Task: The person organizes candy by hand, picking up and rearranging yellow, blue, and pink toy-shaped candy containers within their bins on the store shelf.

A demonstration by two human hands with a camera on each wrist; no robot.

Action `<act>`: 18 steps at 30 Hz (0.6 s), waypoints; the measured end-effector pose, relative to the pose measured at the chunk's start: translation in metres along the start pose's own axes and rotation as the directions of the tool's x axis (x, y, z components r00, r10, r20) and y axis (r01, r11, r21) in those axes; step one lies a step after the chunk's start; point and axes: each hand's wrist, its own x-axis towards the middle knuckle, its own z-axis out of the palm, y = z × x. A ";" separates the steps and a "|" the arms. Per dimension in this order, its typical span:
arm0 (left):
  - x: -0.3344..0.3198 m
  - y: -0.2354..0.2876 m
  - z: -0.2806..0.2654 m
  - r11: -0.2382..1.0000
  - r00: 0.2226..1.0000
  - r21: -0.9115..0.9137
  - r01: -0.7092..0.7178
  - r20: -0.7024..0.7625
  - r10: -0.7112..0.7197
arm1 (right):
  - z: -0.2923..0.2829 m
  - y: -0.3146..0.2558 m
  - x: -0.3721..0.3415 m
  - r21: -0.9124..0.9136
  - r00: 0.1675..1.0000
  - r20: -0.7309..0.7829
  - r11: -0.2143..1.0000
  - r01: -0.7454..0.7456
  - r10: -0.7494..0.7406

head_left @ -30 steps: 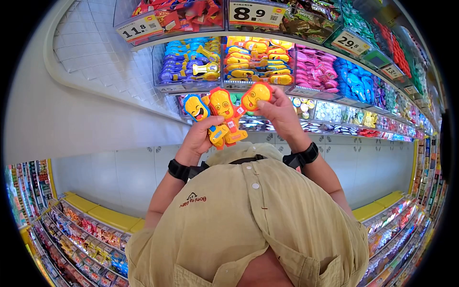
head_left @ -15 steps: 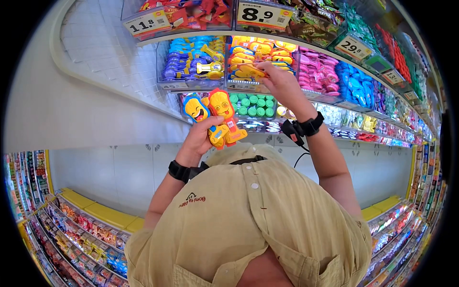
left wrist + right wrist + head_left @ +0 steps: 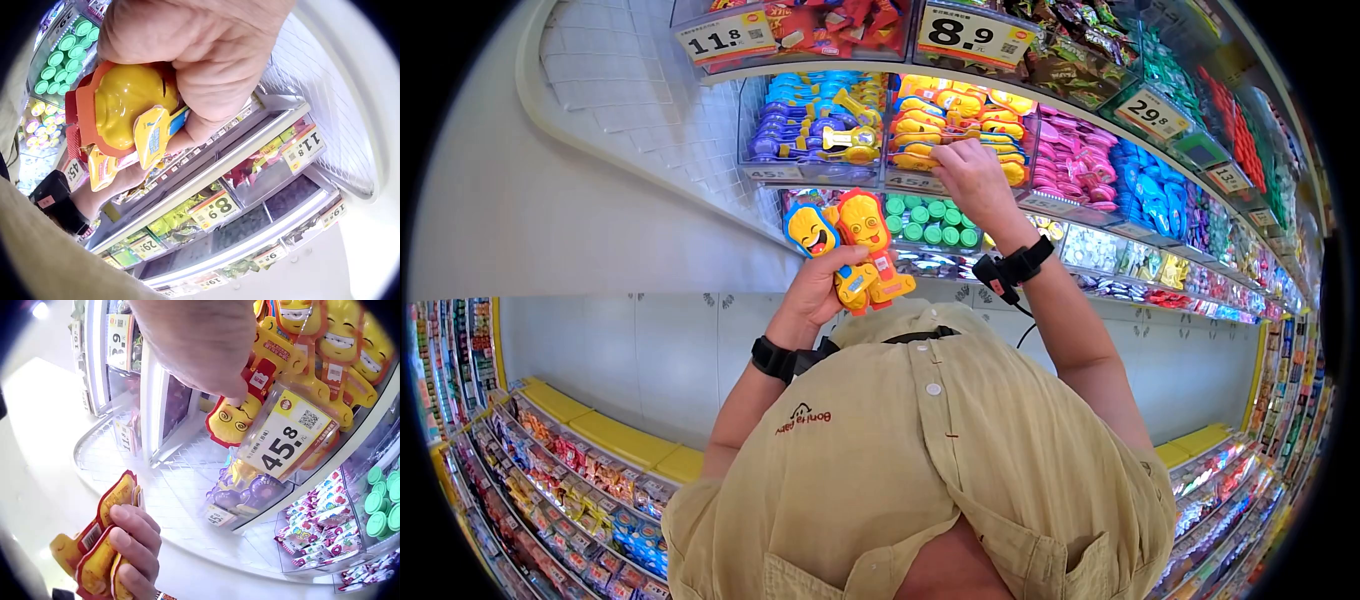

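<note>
In the head view my left hand [image 3: 812, 292] grips several yellow face-shaped packs, a blue-edged laughing one [image 3: 811, 230] beside a red-edged one [image 3: 864, 222]. The left wrist view shows that hand [image 3: 200, 44] curled over the red-edged pack [image 3: 125, 103]. My right hand [image 3: 982, 182] is at the front of a bin of similar yellow packs [image 3: 960, 103]. Seen from the right wrist, this hand [image 3: 203, 347] has a fingertip on a red-edged, spiral-eyed pack [image 3: 230, 425], by the 45.8 price card [image 3: 287, 436]; its other fingers are mostly hidden.
Purple and blue packs [image 3: 800, 125] fill the bin to the left, pink ones [image 3: 1072, 155] the bin to the right. Green-lidded tubs [image 3: 932, 220] stand below. Higher up are candy bins with price cards [image 3: 975, 38]. A curved white ledge [image 3: 630, 190] lies at left.
My right hand has gone from beside my left hand up and forward to the yellow bin, carrying a red-edged pack there. My left hand has kept its packs in nearly the same place.
</note>
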 end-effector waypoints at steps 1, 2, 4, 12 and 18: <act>0.001 0.000 -0.001 1.000 1.000 0.002 0.003 -0.006 -0.003 | -0.003 -0.002 0.000 -0.056 0.999 -0.032 0.998 0.015 -0.017; 0.000 0.000 -0.001 1.000 1.000 -0.007 0.019 -0.006 -0.019 | -0.004 -0.004 0.000 -0.113 0.997 -0.064 0.993 0.028 -0.035; 0.000 0.001 0.001 0.998 0.999 -0.024 0.051 -0.005 -0.052 | -0.003 -0.005 0.000 -0.129 1.000 -0.024 0.992 0.005 -0.008; 0.002 -0.002 0.002 0.999 0.999 0.000 0.040 0.006 -0.040 | 0.008 0.005 -0.010 -0.051 0.999 0.008 0.998 -0.032 0.033; 0.001 -0.003 0.001 0.998 0.998 -0.003 0.060 0.004 -0.060 | 0.004 -0.011 -0.005 -0.075 0.998 0.030 0.996 -0.051 0.054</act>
